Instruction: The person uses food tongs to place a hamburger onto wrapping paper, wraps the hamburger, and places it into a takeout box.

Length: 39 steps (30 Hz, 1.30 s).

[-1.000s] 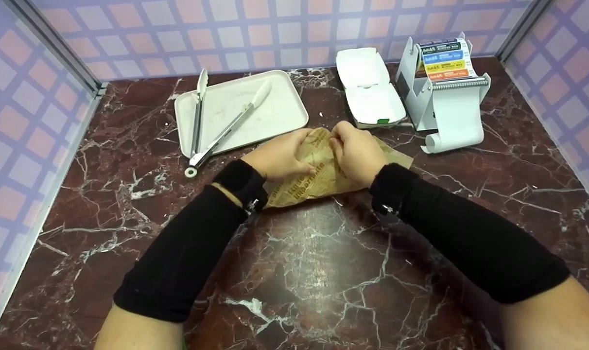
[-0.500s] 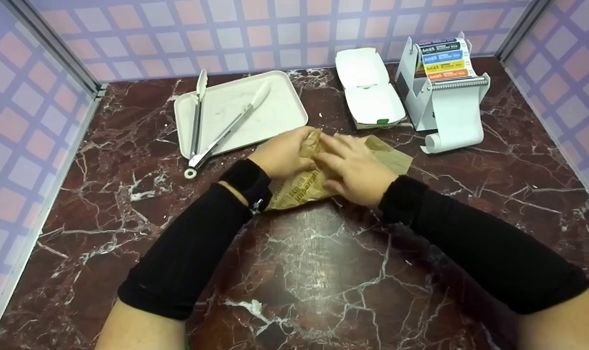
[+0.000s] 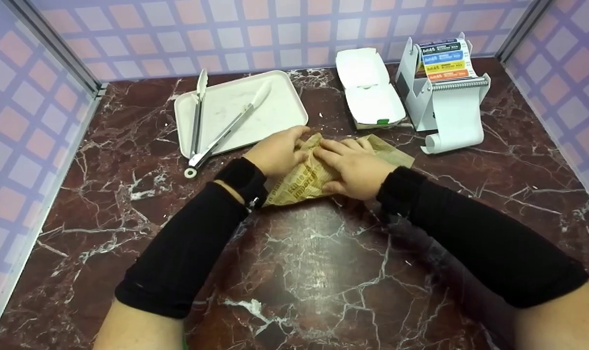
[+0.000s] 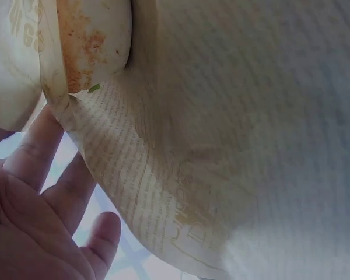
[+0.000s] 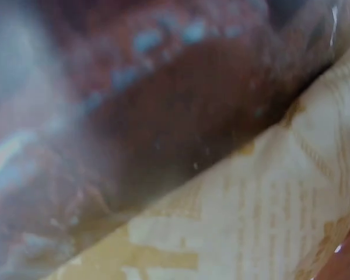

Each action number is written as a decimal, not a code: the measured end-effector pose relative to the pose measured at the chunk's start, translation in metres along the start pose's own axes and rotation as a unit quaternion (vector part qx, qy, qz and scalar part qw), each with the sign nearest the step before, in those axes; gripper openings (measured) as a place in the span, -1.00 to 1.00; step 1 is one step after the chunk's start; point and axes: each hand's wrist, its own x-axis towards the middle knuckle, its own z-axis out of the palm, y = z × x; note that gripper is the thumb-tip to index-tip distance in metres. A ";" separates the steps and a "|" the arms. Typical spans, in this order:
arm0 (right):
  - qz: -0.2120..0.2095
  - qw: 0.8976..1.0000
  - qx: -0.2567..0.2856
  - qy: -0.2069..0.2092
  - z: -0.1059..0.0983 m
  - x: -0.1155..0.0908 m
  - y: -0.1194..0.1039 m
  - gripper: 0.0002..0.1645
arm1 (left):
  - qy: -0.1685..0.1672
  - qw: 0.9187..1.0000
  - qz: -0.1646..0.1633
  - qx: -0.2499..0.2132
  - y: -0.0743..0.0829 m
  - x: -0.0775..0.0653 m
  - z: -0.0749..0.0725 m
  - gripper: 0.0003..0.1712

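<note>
Between both hands lies a sheet of brown printed wrapping paper (image 3: 302, 182), folded up over something round. The left wrist view looks inside its fold, where a pale bun (image 4: 96, 44) with a browned, stained face and a green speck shows. My left hand (image 3: 277, 154) is at the left side of the paper, fingertips at its folded edge; in the left wrist view its fingers (image 4: 76, 189) extend loosely along the paper's outside. My right hand (image 3: 357, 167) rests flat over the top right of the fold, fingers straight and pressing on the paper.
Behind the left hand is a white tray (image 3: 275, 109) with metal tongs (image 3: 226, 129) lying spread on it. An open white clamshell box (image 3: 374, 104) stands at the back, beside a label dispenser (image 3: 423, 104) with a hanging paper strip. Patterned walls enclose the marble-look tabletop (image 3: 314, 272).
My right hand has gone from gripping the paper's upper fold to lying flat on it. The paper's peak is lower and folded over. My left hand has loosened slightly at the left edge.
</note>
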 end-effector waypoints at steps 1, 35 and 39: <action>0.000 1.000 -0.004 -0.001 -0.001 0.001 0.001 0.03 | 0.002 1.000 0.000 -0.004 0.000 0.001 0.000 -0.32; 0.027 0.998 0.019 -0.048 0.003 0.016 0.014 0.33 | -0.028 0.999 -0.004 -0.043 -0.024 -0.003 0.003 -0.73; 0.032 0.997 0.003 -0.063 -0.001 0.019 0.012 0.36 | -0.029 0.999 -0.014 -0.035 -0.021 -0.003 0.003 -0.69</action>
